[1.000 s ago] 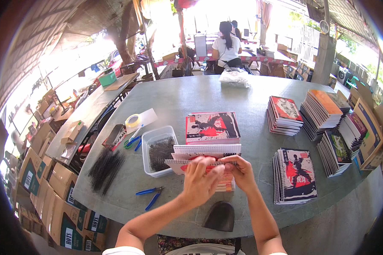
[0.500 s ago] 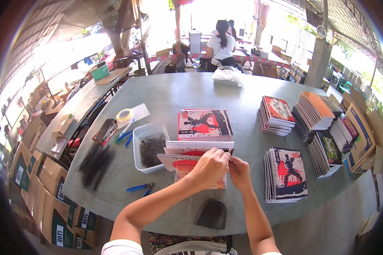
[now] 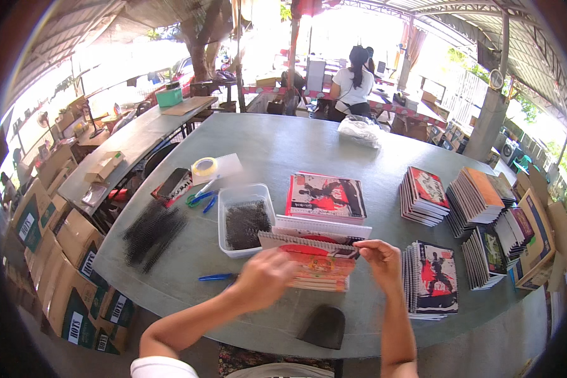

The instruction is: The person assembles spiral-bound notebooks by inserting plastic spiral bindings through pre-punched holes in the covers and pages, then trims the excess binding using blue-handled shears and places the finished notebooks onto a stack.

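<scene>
In front of me a notebook point(image 3: 321, 249) stands tilted up, its punched top edge showing, over a low stack with orange-red covers. My right hand point(image 3: 380, 257) pinches at the right end of that edge, where a bit of black coil shows. My left hand point(image 3: 266, 274), smeared by motion, is at the notebook's left side; its fingers cannot be made out. Behind stands another upright white sheaf of pages point(image 3: 324, 226), then a stack of notebooks point(image 3: 326, 196) with red, black and white covers. A clear plastic tub point(image 3: 223, 235) of black binding coils point(image 3: 247, 222) is left of them.
Loose black coils point(image 3: 152, 236), blue-handled pliers point(image 3: 217, 277), a tape roll point(image 3: 204, 167) and a phone point(image 3: 174, 183) lie left. Bound notebook stacks point(image 3: 436, 277) and an open carton point(image 3: 538, 233) stand right. A dark rounded pad point(image 3: 322, 327) lies near the front edge. A person point(image 3: 354, 85) is far off.
My left hand has moved from beside the right hand to the notebook's left side. My right hand stays at its right end. The view has shifted, so the table sits farther right.
</scene>
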Demonstrator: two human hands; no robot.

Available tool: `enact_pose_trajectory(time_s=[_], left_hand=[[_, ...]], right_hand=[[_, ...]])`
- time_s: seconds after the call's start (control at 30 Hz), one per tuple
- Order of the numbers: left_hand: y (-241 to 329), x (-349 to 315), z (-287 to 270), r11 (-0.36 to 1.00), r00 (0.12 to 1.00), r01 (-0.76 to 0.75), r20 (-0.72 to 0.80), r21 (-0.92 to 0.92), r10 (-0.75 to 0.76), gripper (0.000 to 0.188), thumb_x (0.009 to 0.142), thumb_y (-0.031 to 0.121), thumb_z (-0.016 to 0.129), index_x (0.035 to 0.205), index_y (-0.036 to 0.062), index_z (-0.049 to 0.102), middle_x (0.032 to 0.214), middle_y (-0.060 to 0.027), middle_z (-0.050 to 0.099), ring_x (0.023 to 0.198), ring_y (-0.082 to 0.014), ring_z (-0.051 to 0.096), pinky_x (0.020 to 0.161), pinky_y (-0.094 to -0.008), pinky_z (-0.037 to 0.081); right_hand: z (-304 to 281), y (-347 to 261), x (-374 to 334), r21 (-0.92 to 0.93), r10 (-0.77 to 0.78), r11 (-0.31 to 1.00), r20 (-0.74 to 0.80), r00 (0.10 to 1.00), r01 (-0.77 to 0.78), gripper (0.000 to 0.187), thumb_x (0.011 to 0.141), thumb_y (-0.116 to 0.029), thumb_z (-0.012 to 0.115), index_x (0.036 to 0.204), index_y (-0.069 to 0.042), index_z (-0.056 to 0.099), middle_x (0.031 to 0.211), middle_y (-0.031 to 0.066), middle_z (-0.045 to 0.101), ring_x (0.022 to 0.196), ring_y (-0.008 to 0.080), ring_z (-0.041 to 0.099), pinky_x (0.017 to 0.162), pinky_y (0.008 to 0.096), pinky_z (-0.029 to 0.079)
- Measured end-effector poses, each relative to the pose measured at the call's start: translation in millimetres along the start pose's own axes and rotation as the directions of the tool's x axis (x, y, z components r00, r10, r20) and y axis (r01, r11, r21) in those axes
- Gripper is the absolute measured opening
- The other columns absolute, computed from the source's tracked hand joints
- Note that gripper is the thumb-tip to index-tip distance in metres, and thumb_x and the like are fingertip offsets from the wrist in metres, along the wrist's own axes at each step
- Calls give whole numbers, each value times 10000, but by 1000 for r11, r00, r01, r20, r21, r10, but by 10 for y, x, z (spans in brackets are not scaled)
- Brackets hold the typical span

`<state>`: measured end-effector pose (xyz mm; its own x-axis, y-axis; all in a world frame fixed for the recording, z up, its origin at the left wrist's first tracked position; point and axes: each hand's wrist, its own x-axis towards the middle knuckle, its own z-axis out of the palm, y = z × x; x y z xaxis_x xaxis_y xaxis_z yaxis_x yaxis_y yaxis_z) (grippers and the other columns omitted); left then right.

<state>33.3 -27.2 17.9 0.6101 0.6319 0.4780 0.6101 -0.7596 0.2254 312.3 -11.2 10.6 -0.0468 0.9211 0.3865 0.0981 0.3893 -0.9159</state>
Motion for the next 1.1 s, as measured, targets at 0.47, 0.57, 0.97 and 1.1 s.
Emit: enact_pose_trajectory(time_s=[0.47, 0.57, 0.97, 1.1], left_hand=[[-718, -1132, 90, 761, 732, 648, 247, 33, -635, 286, 797, 220, 584, 1052, 93, 555, 974, -166, 564, 899, -271, 545, 741, -369, 450], [-429, -642, -206, 474, 671, 726, 363, -499, -646, 246, 816, 216, 550, 1017, 74, 548, 880, -124, 570, 770, -162, 561, 670, -305, 450], [-430, -284, -317, 402, 692, 662, 309, -633, -653, 286, 876, 293, 471, 981, 32, 520, 809, -109, 599, 730, -218, 585, 652, -358, 445], [-571, -317, -197, 560, 694, 665, 133, -493, -707, 256, 879, 290, 553, 837, 38, 533, 654, -27, 515, 607, -129, 501, 534, -299, 391]], right_hand=[[1581, -344, 559, -675, -127, 633, 392, 911, 379, 210, 819, -230, 605, 919, -50, 646, 833, 144, 659, 768, 307, 642, 693, 397, 501], [1563, -316, 581, -696, -101, 638, 349, 932, 330, 222, 814, -265, 624, 893, -60, 660, 782, 126, 665, 741, 297, 647, 678, 384, 498], [1662, -297, 601, -692, -128, 649, 311, 942, 316, 207, 760, -305, 679, 814, -106, 681, 712, 85, 664, 688, 259, 648, 634, 365, 485], [1774, -278, 650, -696, -185, 629, 300, 936, 348, 173, 759, -275, 674, 792, -106, 677, 707, 87, 662, 693, 258, 649, 629, 366, 485]])
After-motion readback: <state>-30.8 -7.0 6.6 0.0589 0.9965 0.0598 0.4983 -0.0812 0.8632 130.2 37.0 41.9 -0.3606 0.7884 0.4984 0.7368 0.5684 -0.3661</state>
